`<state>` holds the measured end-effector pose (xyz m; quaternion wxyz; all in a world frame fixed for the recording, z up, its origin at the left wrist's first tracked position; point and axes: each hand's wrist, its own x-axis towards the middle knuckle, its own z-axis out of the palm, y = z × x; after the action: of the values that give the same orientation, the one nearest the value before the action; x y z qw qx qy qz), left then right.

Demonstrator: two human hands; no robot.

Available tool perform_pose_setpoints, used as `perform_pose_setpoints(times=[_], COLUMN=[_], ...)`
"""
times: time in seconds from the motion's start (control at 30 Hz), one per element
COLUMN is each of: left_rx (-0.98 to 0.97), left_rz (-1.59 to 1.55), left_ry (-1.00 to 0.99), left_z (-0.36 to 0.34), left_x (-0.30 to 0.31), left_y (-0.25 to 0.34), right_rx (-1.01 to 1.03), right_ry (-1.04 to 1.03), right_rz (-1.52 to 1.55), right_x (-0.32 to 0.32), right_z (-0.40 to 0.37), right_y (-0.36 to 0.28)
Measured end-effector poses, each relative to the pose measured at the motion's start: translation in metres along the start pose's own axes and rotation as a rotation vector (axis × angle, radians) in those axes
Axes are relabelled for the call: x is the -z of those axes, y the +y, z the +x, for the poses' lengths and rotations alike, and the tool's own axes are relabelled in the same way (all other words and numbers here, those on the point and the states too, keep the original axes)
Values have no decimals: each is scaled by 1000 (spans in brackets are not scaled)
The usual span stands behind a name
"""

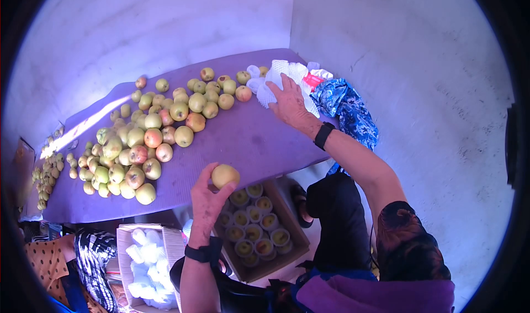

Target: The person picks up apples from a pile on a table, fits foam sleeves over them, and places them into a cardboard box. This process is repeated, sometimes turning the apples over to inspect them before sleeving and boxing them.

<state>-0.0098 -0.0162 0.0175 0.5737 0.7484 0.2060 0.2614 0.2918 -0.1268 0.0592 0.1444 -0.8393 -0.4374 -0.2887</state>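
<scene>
My left hand [205, 200] is closed around a yellow-green apple [226, 176] just over the table's front edge. Farther back on the right, my right hand [292, 106] has its fingers spread over a pile of white foam net sleeves [284, 70] and appears to touch them; its fingertips are partly lost against the white foam. Below my left hand, an open cardboard box [301, 244] on the floor holds several apples standing in white foam sleeves [254, 233]. A large heap of yellow-green and reddish apples [152, 139] is spread over the table's left and middle.
The table [237, 141] has a purple cover and stands against pale walls. A blue patterned bag [348, 111] hangs at its right edge, by a red item [313, 81]. Another carton [124, 258] holds white foam sleeves. A person in dotted clothing [49, 263] sits at lower left.
</scene>
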Motion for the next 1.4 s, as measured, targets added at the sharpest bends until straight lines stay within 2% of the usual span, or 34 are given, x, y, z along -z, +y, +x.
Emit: perform_pose_setpoints(times=[0.1, 0.17, 0.23, 0.37, 0.43, 0.6, 0.67, 0.7, 0.77, 0.8, 0.87, 1.0, 1.07, 1.17, 1.27, 1.4], left_rx=[-36, -69, -67, -11, 3, 88, 91, 131, 175, 134, 100, 82, 84, 100, 103, 112], left_rz=[41, 47, 51, 22, 83, -116, -190, -254, -320, -423, -519, -688, -717, -777, -807, -769], left_ry=[-10, -18, -20, -5, 35, 97, 113, 68, 31, 2, -18, -66, -62, -105, -99, -147], left_z=[0, 0, -1, 0, 0, 3, 3, 3, 4, 3, 2, 1, 2, 6, 10, 7], left_x=[1, 1, 1, 6, 7, 6, 10, 14, 14, 12, 9, 8, 10, 13, 13, 8], left_y=[-4, -4, -1, 1, -3, 1, 2, 4, 6, 5, 4, 1, -2, -6, -6, -4], right_rx=[-65, -73, -54, 24, -55, -58, 46, 52, 220, 227, 308, 252, 52, -39, 52, 119], right_ry=[94, 59, -43, -56, -234, -125, 61, 58, 263, 258, 357, 253, 76, -14, 23, -1], right_rz=[2, -63, -192, -232, -205, -243, -193, -190, 18, 27, 298, 566, 691, 851, 715, 759], right_x=[-4, -7, -13, -28, -26, -32, -28, -24, -17, -10, 2, 5, 4, -11, -28, -25], right_z=[27, 44, 56, 61, 60, 49, 43, 40, 32, 28, 16, -17, -35, -52, -62, -67], right_y=[1, 2, 3, 17, 22, 31, 29, 25, 14, 5, -18, -60, -81, -98, -105, -124])
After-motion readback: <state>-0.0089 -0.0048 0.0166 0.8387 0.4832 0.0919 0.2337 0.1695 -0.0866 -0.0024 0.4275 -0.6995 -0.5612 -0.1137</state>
